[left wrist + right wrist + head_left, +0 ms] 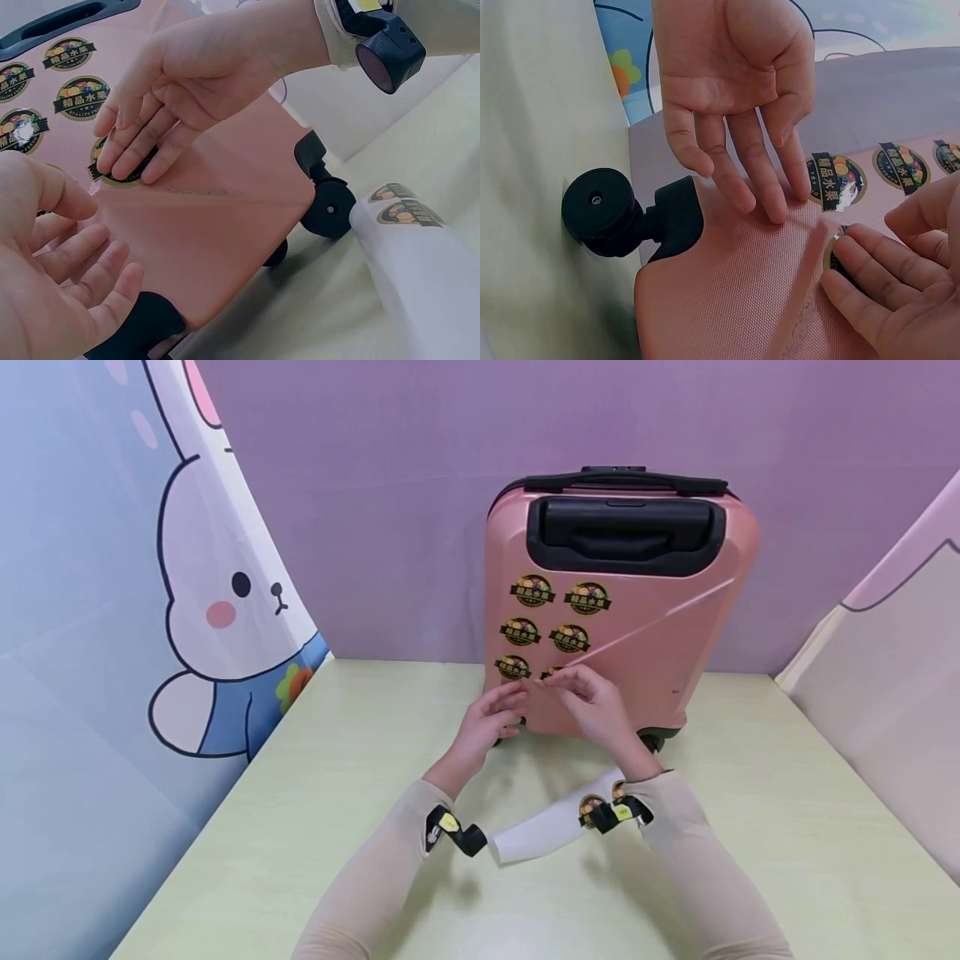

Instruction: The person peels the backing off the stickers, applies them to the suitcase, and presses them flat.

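A pink suitcase stands upright, with round black-and-gold fruit stickers in two columns on its face. My right hand lays nearly straight fingertips over the lowest sticker of the right column, covering much of it. In the right wrist view, the thumb of that hand stays apart from the fingers. My left hand is beside the lower left of the suitcase, palm turned inward and fingers loosely bent. Its fingertips are close to the suitcase face, near the lowest left sticker, and hold nothing.
On the pale table, a curling white backing strip with a few stickers lies below the right forearm. The suitcase has a black handle recess and black wheels. A purple curtain hangs behind; a rabbit-print cloth stands left.
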Action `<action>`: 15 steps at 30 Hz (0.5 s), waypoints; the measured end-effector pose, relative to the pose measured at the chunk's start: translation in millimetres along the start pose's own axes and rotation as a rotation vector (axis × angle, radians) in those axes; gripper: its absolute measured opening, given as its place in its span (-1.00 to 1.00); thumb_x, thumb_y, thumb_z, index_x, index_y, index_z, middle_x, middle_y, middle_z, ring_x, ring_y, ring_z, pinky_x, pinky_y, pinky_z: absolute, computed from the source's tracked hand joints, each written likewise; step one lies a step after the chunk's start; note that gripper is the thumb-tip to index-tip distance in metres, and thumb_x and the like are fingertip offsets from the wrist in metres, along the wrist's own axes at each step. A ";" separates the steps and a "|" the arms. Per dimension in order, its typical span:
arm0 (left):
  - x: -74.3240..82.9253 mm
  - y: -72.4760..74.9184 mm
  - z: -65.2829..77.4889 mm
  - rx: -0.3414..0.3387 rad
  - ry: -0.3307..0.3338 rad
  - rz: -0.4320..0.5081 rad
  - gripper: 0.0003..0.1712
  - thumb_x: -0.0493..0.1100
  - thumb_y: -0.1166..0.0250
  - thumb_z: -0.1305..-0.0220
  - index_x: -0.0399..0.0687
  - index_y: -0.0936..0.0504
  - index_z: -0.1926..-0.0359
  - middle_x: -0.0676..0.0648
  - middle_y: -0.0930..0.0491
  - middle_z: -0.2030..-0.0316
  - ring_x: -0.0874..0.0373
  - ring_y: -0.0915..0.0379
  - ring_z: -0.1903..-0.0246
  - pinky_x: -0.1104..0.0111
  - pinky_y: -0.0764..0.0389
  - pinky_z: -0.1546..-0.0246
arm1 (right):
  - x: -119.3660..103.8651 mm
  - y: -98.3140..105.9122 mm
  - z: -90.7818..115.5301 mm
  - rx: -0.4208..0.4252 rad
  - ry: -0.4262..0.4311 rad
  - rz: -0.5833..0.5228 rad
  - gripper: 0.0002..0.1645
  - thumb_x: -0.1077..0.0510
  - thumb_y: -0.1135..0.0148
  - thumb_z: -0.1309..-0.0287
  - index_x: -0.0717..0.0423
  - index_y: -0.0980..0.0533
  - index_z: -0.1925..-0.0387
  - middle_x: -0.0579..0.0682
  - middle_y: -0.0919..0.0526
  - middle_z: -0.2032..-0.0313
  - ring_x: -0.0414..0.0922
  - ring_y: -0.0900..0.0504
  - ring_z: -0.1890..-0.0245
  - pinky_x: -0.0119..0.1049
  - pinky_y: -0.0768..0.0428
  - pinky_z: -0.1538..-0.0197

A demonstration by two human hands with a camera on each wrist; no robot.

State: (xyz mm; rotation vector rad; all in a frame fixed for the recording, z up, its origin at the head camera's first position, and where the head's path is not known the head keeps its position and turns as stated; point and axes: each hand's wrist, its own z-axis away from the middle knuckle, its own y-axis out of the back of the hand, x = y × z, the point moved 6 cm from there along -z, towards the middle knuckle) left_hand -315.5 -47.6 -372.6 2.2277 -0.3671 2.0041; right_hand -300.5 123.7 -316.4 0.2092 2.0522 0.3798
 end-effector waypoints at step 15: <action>-1.9 1.3 7.2 -0.020 0.025 -0.047 -0.46 -0.38 -0.13 -0.41 -0.19 -0.39 -0.39 -0.22 -0.50 -0.24 -0.11 -0.48 -0.17 0.16 -0.61 -0.03 | 8.7 -1.5 8.1 -0.064 -0.034 0.017 -0.75 0.38 -0.13 -0.35 0.36 -0.52 -0.02 0.28 -0.64 -0.02 0.17 -0.60 -0.07 -0.28 -0.56 -0.10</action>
